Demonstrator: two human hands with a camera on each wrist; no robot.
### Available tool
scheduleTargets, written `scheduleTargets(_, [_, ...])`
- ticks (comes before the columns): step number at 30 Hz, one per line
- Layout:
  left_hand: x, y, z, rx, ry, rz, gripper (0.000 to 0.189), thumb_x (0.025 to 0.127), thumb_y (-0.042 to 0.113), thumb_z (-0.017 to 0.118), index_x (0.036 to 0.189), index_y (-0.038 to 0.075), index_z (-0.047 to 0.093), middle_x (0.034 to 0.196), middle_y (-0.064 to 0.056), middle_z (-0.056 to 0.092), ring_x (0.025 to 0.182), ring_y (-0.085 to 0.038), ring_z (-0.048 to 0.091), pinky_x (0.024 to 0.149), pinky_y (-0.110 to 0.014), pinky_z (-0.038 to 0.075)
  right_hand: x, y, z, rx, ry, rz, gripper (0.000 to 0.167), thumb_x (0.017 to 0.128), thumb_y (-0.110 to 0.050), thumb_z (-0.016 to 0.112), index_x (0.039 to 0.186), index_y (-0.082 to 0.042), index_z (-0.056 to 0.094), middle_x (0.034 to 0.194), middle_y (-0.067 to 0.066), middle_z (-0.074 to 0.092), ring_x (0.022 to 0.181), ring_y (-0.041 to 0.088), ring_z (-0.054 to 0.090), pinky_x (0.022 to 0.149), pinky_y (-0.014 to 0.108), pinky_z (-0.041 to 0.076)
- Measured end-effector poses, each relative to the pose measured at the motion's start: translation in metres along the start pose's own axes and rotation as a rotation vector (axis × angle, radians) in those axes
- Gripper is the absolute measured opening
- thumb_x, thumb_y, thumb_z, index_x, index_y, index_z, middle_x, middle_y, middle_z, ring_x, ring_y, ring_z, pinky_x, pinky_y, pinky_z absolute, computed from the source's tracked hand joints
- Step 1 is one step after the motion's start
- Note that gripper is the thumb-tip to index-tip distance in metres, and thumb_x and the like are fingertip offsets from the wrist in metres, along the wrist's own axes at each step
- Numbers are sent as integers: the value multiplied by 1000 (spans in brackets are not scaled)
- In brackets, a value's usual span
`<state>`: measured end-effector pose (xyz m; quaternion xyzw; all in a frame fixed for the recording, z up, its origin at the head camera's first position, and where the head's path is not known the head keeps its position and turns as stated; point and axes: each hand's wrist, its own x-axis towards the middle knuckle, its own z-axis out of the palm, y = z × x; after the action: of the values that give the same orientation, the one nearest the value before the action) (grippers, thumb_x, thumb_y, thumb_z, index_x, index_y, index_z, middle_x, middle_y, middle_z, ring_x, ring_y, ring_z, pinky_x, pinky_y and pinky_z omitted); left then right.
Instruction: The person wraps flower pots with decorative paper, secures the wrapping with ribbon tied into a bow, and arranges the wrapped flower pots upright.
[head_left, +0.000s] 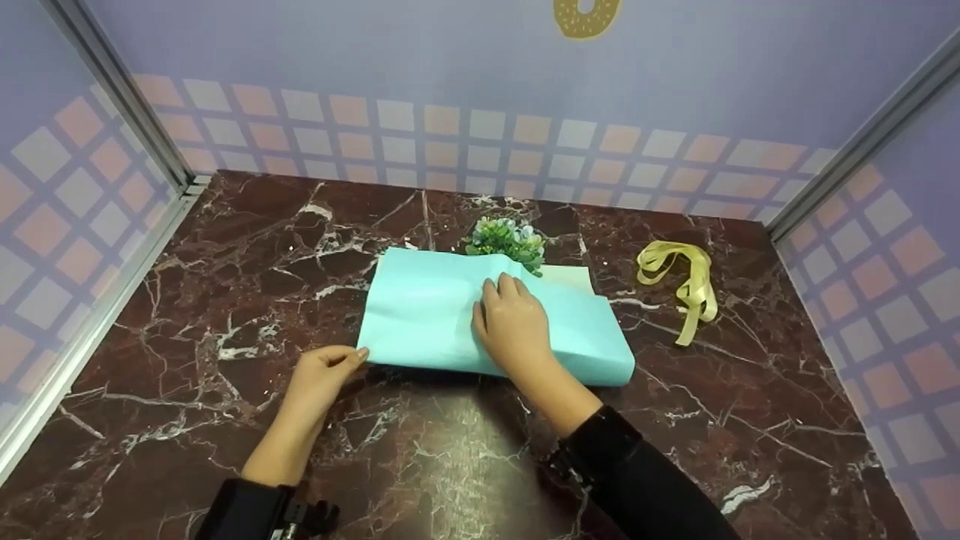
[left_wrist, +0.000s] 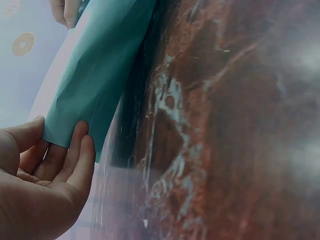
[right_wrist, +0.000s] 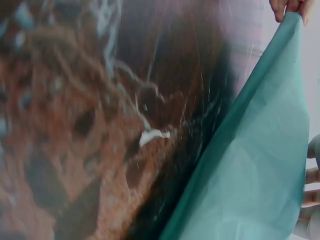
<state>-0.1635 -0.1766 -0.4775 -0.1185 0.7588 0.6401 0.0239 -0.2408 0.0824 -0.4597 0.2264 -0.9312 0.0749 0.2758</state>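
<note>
Turquoise paper lies mid-tabletop, long axis left-right, flowers poking out past its far edge. Left hand pinches the near-left corner; right hand rests on top around the middle, grasping nothing, nearer the flowers.

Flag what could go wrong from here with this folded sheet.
The left hand pinches just the near-left corner of the folded turquoise paper-like sheet, so that corner might slip or crease.
The right hand rests on the sheet close to the leafy green bunch of small pale flowers; pressing there could crush it.
The flat cream sheet juts out behind, so the layers may end up uneven.
</note>
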Motion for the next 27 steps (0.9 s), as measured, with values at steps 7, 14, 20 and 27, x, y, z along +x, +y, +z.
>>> scheduleTargets(7, [2, 4, 2, -16, 24, -19, 28, 96, 21, 63, 107, -5, 67, 101, -10, 59, 95, -27, 52, 87, -39, 45, -1, -8, 5, -18, 52, 6, 28, 92, -18, 63, 108, 5, 68, 103, 22, 62, 94, 36, 63, 79, 43, 56])
scheduleTargets(14, [12, 9, 12, -14, 76, -80, 43, 96, 31, 63, 123, -2, 61, 119, -18, 61, 101, -25, 56, 88, -36, 46, -3, -19, 6, -36, 23, -13, 32, 93, -20, 63, 115, 4, 67, 116, 24, 61, 109, 39, 60, 89, 45, 53])
scheduleTargets(20, [17, 9, 16, -24, 174, -53, 32, 95, 20, 64, 115, -5, 64, 102, -15, 66, 79, -17, 57, 68, -26, 46, -7, -26, 5, 1, -9, 34, 37, 94, -22, 62, 121, 3, 64, 124, 25, 58, 117, 42, 55, 93, 51, 50])
scheduleTargets(27, [7, 33, 37, -27, 393, 201, 43, 95, 7, 60, 137, 3, 51, 136, -14, 52, 128, -27, 44, 106, -40, 36, -7, -26, 7, 48, -11, 52, 39, 94, -22, 62, 124, 3, 63, 127, 26, 56, 120, 42, 52, 96, 52, 47])
